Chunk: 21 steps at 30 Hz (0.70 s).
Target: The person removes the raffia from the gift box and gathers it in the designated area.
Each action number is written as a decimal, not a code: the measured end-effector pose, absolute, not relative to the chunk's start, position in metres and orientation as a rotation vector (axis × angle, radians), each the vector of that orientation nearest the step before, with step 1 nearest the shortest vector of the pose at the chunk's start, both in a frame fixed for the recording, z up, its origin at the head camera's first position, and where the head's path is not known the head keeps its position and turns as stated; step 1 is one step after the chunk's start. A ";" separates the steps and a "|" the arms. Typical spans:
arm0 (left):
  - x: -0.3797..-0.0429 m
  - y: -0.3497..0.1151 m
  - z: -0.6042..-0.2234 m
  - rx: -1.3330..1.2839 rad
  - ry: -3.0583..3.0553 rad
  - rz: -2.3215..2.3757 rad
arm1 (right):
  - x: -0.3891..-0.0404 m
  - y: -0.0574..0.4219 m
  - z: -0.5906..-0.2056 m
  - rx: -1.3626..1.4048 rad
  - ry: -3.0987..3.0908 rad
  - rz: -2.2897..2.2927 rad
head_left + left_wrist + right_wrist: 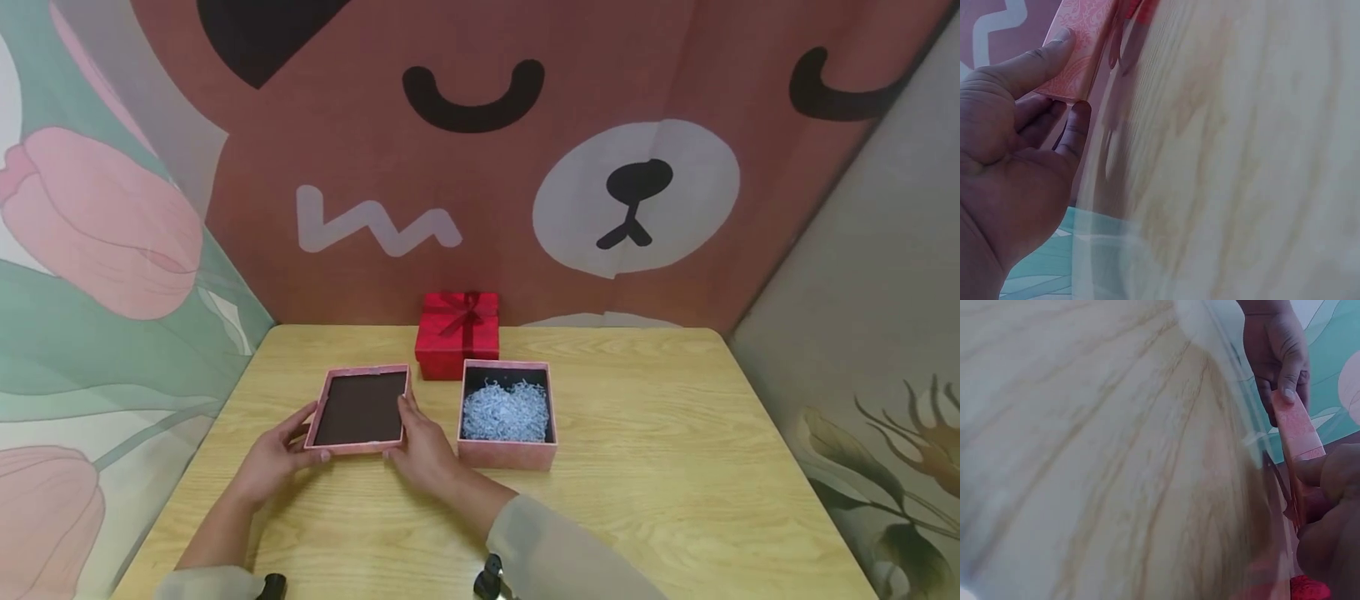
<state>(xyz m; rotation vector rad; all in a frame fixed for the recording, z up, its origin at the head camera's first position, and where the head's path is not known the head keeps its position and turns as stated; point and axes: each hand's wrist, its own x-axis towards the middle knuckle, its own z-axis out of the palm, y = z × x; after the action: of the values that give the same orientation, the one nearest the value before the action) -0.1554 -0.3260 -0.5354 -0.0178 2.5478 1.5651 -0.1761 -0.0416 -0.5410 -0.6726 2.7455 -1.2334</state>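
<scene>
A pink patterned box lid [360,408] is held between both hands above the left part of the table, its dark inside facing up. My left hand [270,462] grips its left side, with the thumb on the front wall and fingers at the lower edge, as the left wrist view shows. At the right side, my right hand [426,450] holds the lid by its front corner and side wall. Just right of that hand stands the open pink box [506,455], filled with light blue shredded paper [506,412]. Some pink ribbon [1116,44] hangs beneath the lid.
Behind the open box, a closed red gift box [459,337] with a dark red bow stands near the back edge of the wooden table [645,467]. Printed cloths [480,167] hang behind and beside the table.
</scene>
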 end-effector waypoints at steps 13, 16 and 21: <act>-0.179 -0.330 -0.539 -0.018 2.597 1.403 | -0.190 -0.052 -0.547 -0.545 2.730 -1.271; -0.185 -0.329 -0.539 -0.015 2.596 1.386 | -0.193 -0.053 -0.548 -0.521 2.731 -1.288; -0.192 -0.330 -0.542 -0.027 2.570 1.416 | -0.197 -0.054 -0.549 -0.528 2.740 -1.308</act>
<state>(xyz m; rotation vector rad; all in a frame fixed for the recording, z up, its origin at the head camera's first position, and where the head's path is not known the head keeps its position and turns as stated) -0.1917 -0.3299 -0.5423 -0.0268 2.5697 1.4157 -0.1971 -0.0538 -0.5486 -0.5278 2.7403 -1.3076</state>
